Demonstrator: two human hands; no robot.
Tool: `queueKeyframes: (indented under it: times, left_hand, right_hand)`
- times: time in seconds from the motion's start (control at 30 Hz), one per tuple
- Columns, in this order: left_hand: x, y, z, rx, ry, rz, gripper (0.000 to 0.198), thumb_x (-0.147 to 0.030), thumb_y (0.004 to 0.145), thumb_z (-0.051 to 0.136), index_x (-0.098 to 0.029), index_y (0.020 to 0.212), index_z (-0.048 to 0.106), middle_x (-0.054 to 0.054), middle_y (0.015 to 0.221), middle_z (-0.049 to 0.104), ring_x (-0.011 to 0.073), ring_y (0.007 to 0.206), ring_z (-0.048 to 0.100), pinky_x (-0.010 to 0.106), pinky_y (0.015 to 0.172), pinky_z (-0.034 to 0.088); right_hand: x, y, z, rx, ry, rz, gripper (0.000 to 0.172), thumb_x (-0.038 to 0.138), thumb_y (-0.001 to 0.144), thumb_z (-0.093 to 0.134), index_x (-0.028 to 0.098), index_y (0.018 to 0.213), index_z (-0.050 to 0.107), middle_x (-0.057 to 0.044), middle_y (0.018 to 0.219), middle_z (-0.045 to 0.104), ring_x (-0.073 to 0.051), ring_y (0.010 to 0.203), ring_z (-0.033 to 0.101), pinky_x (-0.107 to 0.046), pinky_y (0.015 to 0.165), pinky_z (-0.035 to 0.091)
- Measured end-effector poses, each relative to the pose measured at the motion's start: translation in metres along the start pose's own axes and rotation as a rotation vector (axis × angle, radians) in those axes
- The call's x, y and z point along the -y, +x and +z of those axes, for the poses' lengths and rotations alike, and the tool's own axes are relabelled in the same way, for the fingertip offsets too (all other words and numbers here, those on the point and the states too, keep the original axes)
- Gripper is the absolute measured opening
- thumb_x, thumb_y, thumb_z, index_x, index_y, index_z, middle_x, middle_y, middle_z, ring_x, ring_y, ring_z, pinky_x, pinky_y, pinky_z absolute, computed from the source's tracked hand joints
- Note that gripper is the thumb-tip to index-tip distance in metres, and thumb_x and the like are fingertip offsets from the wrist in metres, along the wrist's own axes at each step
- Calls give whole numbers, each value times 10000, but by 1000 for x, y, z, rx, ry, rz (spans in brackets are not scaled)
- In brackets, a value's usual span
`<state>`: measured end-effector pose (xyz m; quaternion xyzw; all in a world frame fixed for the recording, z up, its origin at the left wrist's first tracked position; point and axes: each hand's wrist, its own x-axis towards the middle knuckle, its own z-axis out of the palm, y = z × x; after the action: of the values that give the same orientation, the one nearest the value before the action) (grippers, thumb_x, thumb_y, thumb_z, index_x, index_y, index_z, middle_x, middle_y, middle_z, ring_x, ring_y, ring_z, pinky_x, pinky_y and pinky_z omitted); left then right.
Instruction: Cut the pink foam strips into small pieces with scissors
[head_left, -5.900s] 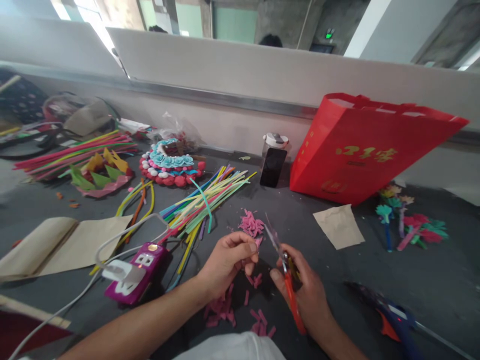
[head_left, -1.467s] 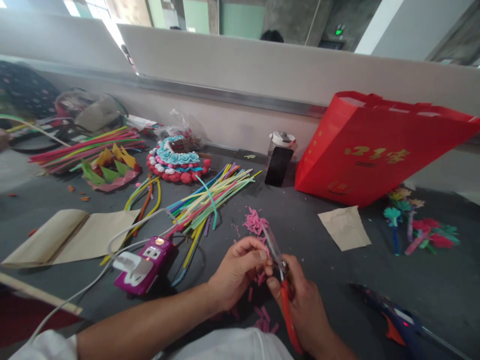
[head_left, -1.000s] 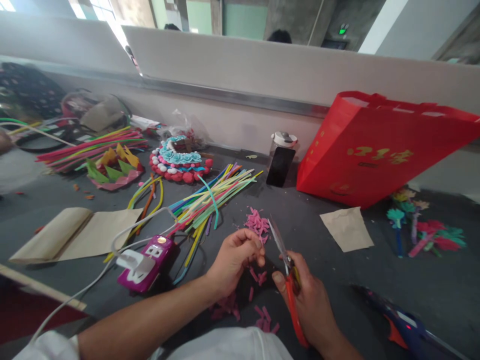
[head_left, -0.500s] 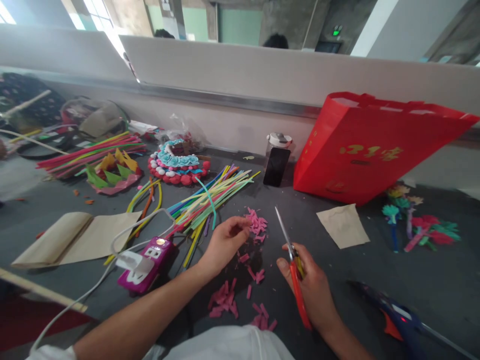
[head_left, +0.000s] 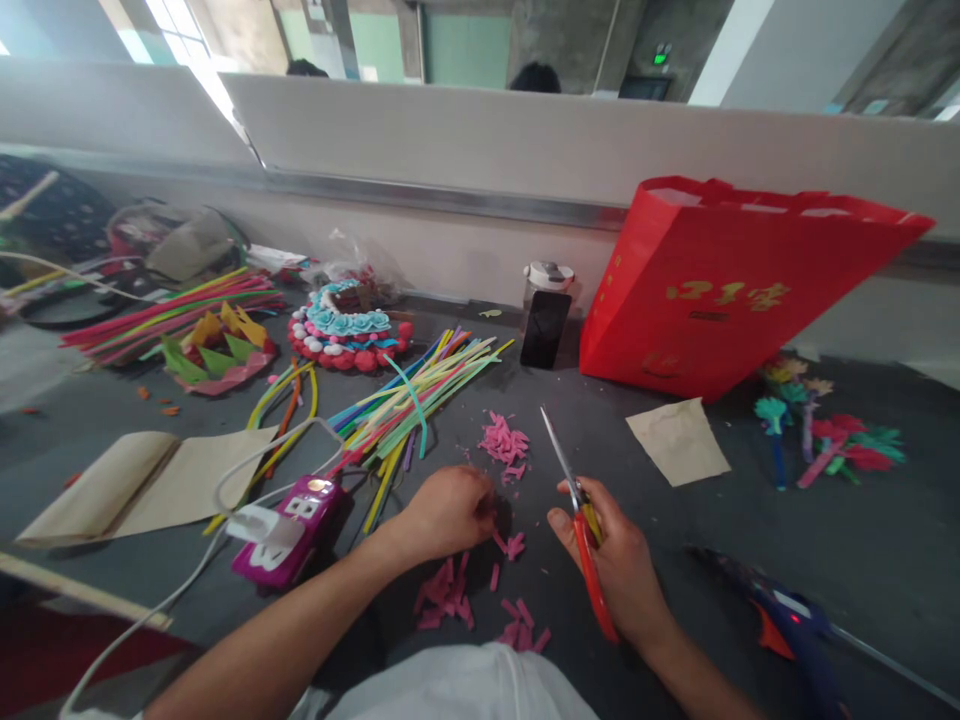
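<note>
My right hand [head_left: 624, 560] holds a pair of scissors [head_left: 591, 575] with red-orange handles, its blades together and pointing up and away from me. Fingers curled downward, my left hand [head_left: 451, 508] is closed low over the dark table; its fingertips are partly hidden, so I cannot make out what is between them. Just beyond it lies a heap of thin pink snippets [head_left: 504, 440]. Larger pink strips lie in one small pile [head_left: 445, 597] below my left hand and another pile [head_left: 523, 630] near my body. A few loose pink pieces [head_left: 514, 545] sit beside the left fingertips.
A bundle of coloured pipe cleaners [head_left: 420, 400] and a purple power strip [head_left: 289, 530] lie on the left. Behind are a phone [head_left: 545, 330] against a bottle and a red bag [head_left: 720, 290]. A brown paper sheet [head_left: 679, 442] and a glue gun [head_left: 795, 620] lie right.
My left hand has moved down toward me from the snippet heap, and its fingers have closed over where a loose pink piece lay. The right hand keeps the scissors nearly still.
</note>
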<state>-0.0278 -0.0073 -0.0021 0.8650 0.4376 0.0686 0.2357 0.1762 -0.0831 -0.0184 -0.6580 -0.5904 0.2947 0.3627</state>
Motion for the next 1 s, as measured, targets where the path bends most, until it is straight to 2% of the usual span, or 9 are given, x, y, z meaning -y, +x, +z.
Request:
queueKeyframes:
  times: [0.07,0.2,0.3,0.4,0.53,0.63,0.73,0.87,1.0]
  left_hand:
    - [-2,0,-1,14,-238,-29,70,-206,693,560,-168,650,600,-3,613,556,131,571,483,243,539,329]
    - [-9,0,2,81,-861,-106,117,-259,731,578,-154,681,579,-35,591,532,89,542,454,204,527,351]
    - [-16,0,12,99,-1119,-165,131,-264,699,628,-146,684,573,-25,599,558,91,545,483,205,536,380]
    - [-21,-1,25,116,-1181,-143,107,-231,678,641,-141,705,589,-18,617,583,89,554,499,203,545,389]
    - [-22,-3,36,119,-1121,-117,87,-189,658,631,-140,720,595,-30,611,561,77,543,461,188,506,344]
    - [-23,-4,38,134,-1106,-136,87,-191,643,633,-138,693,587,-25,600,559,80,533,454,192,487,324]
    - [-24,-4,36,125,-1146,-172,80,-187,637,637,-136,664,582,-25,581,556,76,513,447,193,480,322]
    - [-22,-2,27,-6,-1312,-191,52,-163,671,637,-133,690,599,-8,590,582,87,522,492,206,519,369]
    - [-18,0,16,-156,-1644,-197,75,-179,735,665,-142,763,607,-6,649,591,70,529,488,199,540,380]
  right_hand:
    - [-1,0,0,2,1,-2,371,511,837,565,214,1056,526,52,667,535,-120,581,505,-208,590,411]
    - [-6,0,4,31,29,8,384,489,825,585,214,1086,524,35,706,566,-132,615,525,-218,611,421]
    - [-9,-1,7,56,68,-1,390,470,822,595,212,1104,519,16,768,587,-139,650,537,-226,633,433]
    - [-10,-3,9,89,82,-13,364,453,832,591,213,1097,521,21,750,583,-135,634,532,-224,618,435]
    - [-9,-6,12,131,106,-5,348,407,819,620,219,1094,518,27,748,593,-137,657,568,-209,605,448]
    - [-11,-8,16,141,130,-60,307,361,838,598,221,1099,518,27,754,603,-139,705,600,-198,623,465]
    - [-13,-9,18,101,135,-141,250,327,876,531,213,1097,514,16,796,624,-121,666,606,-196,632,480]
    - [-14,-8,16,41,20,-180,261,371,869,549,207,1071,528,11,780,642,-123,620,605,-201,602,480]
    - [-9,-8,12,54,-113,-185,316,448,852,573,220,1068,535,14,761,654,-143,619,621,-216,581,480]
